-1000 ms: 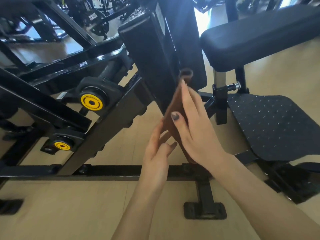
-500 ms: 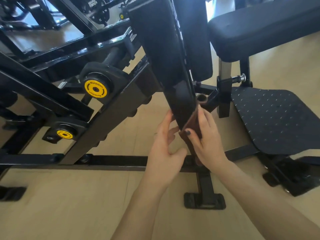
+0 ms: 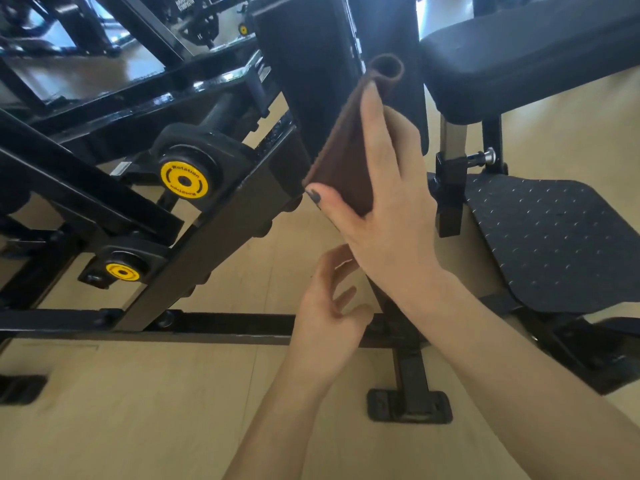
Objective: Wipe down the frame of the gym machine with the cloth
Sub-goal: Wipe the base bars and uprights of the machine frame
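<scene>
My left hand (image 3: pixel 329 306) nearest, below, fingers loosely curled, holding nothing; my right hand (image 3: pixel 388 202) flat, fingers straight, thumb under edge, pressing brown cloth (image 3: pixel 341 157) onto slanted black frame post (image 3: pixel 304 64); yellow pivot cap (image 3: pixel 184 180) left, seat pad (image 3: pixel 554 237) right

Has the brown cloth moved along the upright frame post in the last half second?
Yes. The right hand has slid the cloth back up the post, from below the seat pin to above it.
</scene>
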`<state>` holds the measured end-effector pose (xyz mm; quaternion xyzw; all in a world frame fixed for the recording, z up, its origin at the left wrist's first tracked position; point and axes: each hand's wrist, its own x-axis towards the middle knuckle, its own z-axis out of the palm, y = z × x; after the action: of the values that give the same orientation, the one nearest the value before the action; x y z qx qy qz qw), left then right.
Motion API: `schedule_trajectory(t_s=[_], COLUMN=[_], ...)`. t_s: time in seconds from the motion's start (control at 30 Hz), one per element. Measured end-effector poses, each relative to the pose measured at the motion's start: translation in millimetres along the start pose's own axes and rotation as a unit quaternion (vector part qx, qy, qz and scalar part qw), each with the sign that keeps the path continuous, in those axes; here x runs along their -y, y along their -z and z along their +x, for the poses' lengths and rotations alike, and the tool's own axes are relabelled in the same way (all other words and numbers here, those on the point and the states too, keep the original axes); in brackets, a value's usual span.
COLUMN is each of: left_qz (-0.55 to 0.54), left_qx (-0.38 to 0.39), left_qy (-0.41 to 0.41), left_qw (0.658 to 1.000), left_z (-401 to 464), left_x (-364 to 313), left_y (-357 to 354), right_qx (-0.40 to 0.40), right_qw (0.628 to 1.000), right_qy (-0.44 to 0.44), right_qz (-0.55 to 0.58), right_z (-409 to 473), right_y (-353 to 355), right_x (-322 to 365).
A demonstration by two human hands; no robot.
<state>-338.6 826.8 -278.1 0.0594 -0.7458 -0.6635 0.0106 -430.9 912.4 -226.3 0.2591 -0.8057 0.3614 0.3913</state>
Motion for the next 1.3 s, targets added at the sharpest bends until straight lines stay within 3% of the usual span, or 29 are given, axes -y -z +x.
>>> schedule_trajectory(t_s=[0.2, 0.43, 0.73, 0.93, 1.13, 1.3], left_qz=[0.057, 0.052, 0.051, 0.036, 0.021, 0.019], left_qx=[0.085, 0.087, 0.062, 0.022, 0.035, 0.031], left_qy=[0.063, 0.088, 0.074, 0.044, 0.054, 0.041], left_qw=[0.993, 0.991, 0.994, 0.998, 0.998, 0.999], left_z=[0.7, -1.7, -1.0, 3.8, 0.9, 0.1], left_x=[28.4, 28.2, 13.8, 2.1, -8.8, -11.5], left_y=[-0.5, -2.9, -14.0, -9.2, -11.1, -9.0], right_qx=[0.056, 0.172, 0.097, 0.102, 0.159, 0.082], right_qw=[0.998, 0.981, 0.986, 0.972, 0.953, 0.978], right_qy=[-0.001, -0.082, -0.079, -0.126, -0.22, -0.129], right_qz=[-0.009, -0.042, 0.108, 0.173, 0.133, 0.142], right_z=[-65.3, -146.4, -0.7, -29.7, -95.1, -16.2], right_y=[-2.8, 0.8, 10.9, 0.5, -0.2, 5.4], right_x=[-46.9, -89.7, -20.5, -43.8, -72.0, -14.6])
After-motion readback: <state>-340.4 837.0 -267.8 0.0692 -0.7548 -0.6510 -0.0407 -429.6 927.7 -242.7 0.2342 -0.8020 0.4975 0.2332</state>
